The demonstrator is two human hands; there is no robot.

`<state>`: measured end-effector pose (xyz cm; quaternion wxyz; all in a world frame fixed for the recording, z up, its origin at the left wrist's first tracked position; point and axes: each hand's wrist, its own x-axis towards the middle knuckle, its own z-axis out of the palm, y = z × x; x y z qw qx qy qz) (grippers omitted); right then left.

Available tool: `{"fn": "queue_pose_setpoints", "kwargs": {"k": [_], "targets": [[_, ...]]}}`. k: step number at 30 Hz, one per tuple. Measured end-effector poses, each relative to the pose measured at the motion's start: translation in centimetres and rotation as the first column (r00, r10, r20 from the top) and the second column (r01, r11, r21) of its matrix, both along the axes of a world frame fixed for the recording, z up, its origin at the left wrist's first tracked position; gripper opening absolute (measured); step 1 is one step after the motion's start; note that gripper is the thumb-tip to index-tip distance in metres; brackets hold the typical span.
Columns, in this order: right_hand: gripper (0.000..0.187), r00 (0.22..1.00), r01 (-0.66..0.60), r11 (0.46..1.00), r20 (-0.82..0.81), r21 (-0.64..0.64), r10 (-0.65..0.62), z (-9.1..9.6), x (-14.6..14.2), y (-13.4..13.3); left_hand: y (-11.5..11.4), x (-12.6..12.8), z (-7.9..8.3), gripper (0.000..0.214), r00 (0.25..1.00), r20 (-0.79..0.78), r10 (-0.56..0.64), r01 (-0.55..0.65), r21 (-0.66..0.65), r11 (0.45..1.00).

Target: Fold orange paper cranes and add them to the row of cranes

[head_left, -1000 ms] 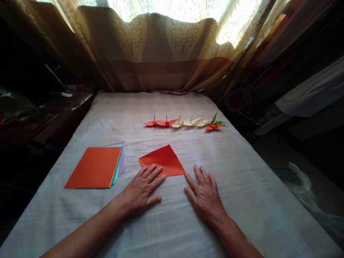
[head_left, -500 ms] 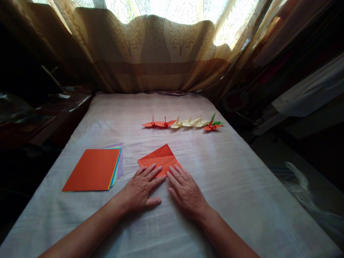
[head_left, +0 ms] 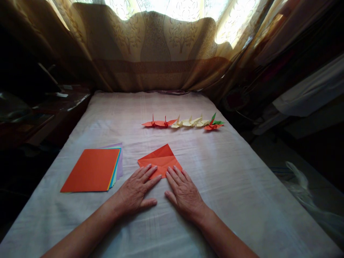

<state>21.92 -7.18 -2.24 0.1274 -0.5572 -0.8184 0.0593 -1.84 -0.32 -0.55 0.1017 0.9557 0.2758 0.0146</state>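
A partly folded red-orange origami sheet (head_left: 160,158) lies on the cloth-covered surface in front of me, one corner pointing away and creases running across it. My left hand (head_left: 136,190) rests flat on its lower left edge, fingers stretched out and thumb apart. On the lower right edge lies my right hand (head_left: 184,193), also flat with fingers extended. Both hands cover parts of the sheet's near edge; neither grips it. To the left is a stack of square coloured paper (head_left: 90,170), orange on top, with yellow, blue, pale green and purple edges showing.
Farther back stands a row of folded paper cranes: red ones (head_left: 158,123), cream ones (head_left: 189,123), a green one (head_left: 218,122) and an orange one (head_left: 212,127). A patterned curtain (head_left: 161,43) hangs behind. Clear plastic (head_left: 301,182) lies beyond the right edge.
My left hand has slid slightly left and toward me along the sheet. My right hand has shifted a little left, its thumb more spread. The sheet stays in place.
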Motion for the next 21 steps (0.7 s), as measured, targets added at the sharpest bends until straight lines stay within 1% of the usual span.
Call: {"fn": "queue_pose_setpoints", "kwargs": {"k": [4, 9, 13, 15, 16, 18, 20, 21], "targets": [[0.057, 1.0, 0.007, 1.0, -0.002, -0.018, -0.007, -0.1, 0.0, 0.0, 0.1, -0.9, -0.3, 0.074, 1.0, 0.019, -0.01, 0.009, 0.047, 0.999], [0.058, 1.0, 0.009, 0.999, -0.002, -0.038, -0.009, 0.1, 0.0, 0.0, 0.1, -2.6, -0.3, 0.074, 1.0, 0.009, 0.012, -0.013, 0.097, 0.995], [0.056, 1.0, 0.013, 0.999, 0.007, -0.036, -0.013, 0.1, -0.1, 0.0, 0.4, -4.6, 0.5, 0.073, 1.0, -0.004, 0.002, -0.002, 0.158, 0.987], [0.056, 1.0, 0.012, 0.999, 0.012, -0.038, -0.012, 0.2, -0.1, 0.0, 0.6, -5.0, 1.2, 0.069, 1.0, -0.013, -0.008, 0.01, 0.19, 0.982], [0.056, 1.0, 0.012, 0.999, 0.013, -0.038, -0.011, 0.2, -0.1, 0.0, 0.6, -4.8, 1.6, 0.064, 1.0, -0.006, -0.002, 0.004, 0.209, 0.978], [0.056, 1.0, 0.012, 0.999, 0.011, -0.037, -0.011, 0.1, -0.1, 0.1, 0.4, -3.6, 2.0, 0.051, 0.999, 0.029, 0.032, -0.038, 0.251, 0.967], [0.055, 1.0, 0.011, 0.999, 0.009, -0.038, -0.01, 0.2, -0.2, 0.1, -0.1, -1.7, 1.8, 0.05, 0.996, 0.079, 0.047, -0.068, 0.282, 0.957], [0.055, 1.0, 0.009, 0.999, 0.009, -0.038, -0.008, 0.2, -0.2, 0.1, -0.5, -0.6, 1.5, 0.053, 0.996, 0.087, 0.037, -0.06, 0.282, 0.957]]}}
